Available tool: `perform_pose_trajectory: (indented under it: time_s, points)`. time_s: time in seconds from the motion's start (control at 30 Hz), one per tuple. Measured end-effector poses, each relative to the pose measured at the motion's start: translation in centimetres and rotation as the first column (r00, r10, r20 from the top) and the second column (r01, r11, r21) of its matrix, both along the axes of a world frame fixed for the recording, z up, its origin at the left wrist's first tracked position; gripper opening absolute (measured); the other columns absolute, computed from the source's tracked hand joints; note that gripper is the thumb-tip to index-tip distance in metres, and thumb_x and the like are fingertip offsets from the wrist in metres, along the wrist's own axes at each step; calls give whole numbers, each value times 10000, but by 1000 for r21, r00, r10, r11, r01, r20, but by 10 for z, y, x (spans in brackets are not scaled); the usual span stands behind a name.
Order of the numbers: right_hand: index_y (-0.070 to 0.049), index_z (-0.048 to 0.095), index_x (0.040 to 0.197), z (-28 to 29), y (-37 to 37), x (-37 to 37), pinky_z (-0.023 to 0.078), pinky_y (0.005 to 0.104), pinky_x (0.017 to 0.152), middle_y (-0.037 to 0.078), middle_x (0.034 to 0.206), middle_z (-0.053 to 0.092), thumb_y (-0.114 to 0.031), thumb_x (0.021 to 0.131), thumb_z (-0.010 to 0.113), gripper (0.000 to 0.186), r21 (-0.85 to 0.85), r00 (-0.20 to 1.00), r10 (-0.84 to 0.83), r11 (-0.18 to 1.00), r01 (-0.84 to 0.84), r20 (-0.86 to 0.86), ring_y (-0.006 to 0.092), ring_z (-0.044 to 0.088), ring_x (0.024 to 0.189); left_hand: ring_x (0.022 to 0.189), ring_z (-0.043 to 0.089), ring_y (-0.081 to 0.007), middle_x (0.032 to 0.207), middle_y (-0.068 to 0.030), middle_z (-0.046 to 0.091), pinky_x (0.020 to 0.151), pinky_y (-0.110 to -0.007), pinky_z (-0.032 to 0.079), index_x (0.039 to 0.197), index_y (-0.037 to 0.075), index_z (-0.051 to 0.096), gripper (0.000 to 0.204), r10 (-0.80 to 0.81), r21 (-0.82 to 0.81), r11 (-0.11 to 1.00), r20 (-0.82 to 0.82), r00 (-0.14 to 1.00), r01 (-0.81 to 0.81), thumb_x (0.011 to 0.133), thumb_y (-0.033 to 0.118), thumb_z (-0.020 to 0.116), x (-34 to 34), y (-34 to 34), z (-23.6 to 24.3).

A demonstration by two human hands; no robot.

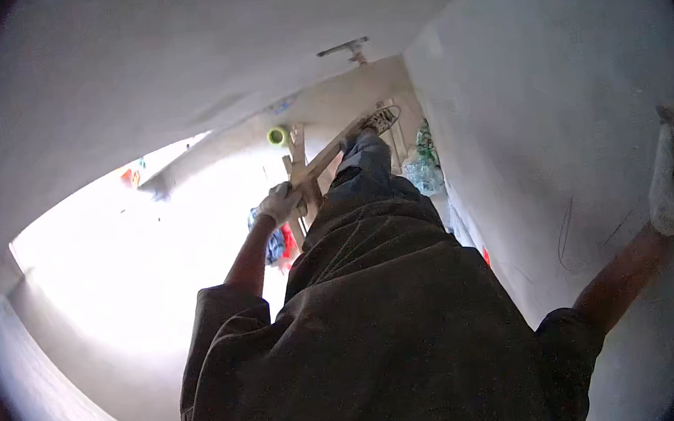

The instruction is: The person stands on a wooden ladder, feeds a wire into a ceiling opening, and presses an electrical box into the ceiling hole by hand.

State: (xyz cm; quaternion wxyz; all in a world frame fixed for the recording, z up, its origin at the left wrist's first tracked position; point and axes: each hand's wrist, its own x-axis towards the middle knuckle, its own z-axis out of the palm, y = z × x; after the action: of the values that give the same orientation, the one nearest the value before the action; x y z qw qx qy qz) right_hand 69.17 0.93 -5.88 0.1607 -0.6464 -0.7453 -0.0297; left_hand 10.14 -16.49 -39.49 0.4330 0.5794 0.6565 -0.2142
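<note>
The white-gloved left hand [279, 203] curls its fingers over a pale wooden plank [325, 159]; the white-gloved right hand's [670, 175] blur darkly, openness unclear.

wooden plank [330, 158], pale brown, long and narrow, running obliquely from my gloved left hand [280, 203], which lies against its near end, toward my shoe [383, 118]. wall [510, 135] beside my gloved right hand [672, 167]: upright, whitish-grey, marked by thin dark lines; whether i touch it is unclear.
</note>
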Motion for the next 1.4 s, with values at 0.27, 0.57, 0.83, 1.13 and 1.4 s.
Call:
perform_pose_trajectory:
  time_s: [0.27,0.57,0.83,1.13,1.4]
  points:
    - [-4,500,1324,6,-16,35,436,346,995,146,1226,612,-209,1021,442,371,21,994,104,994,-105,42,251,566,1156,1071,565,-380,1116,-161,579,896,-464,491,1102,118,594,362,161,256,957,-75,984,-137,813,336,611,26,-57,-39]
    - [-25,598,1228,10,-21,38,444,356,977,125,1195,638,-159,980,514,295,208,928,205,938,-277,310,263,583,1135,1183,532,-354,1204,-162,613,969,-421,460,1128,102,650,374,576,314,752,112,810,-579,864,356,578,53,-54,43]
    - [-43,591,1240,-2,-33,23,454,342,959,121,1231,602,-84,932,548,314,236,940,269,947,-218,-210,255,580,1126,1181,536,-360,1236,-200,594,1000,-410,438,1210,91,620,405,458,274,871,-155,875,-407,865,302,622,-39,-152,29]
    - [-63,608,1224,2,-20,22,482,346,908,123,1209,609,-112,927,585,302,246,952,294,932,-267,-83,263,593,1091,1129,587,-340,1191,-177,634,975,-408,455,1180,65,627,393,555,519,778,-303,775,-355,863,297,626,-108,-131,115]
    - [3,592,1215,3,-11,18,492,384,923,172,1177,624,-162,980,517,297,267,931,311,896,-354,190,317,600,1082,1093,586,-348,1208,-154,589,930,-422,474,1140,108,632,343,334,521,847,-364,869,-107,837,268,628,-64,-68,126]
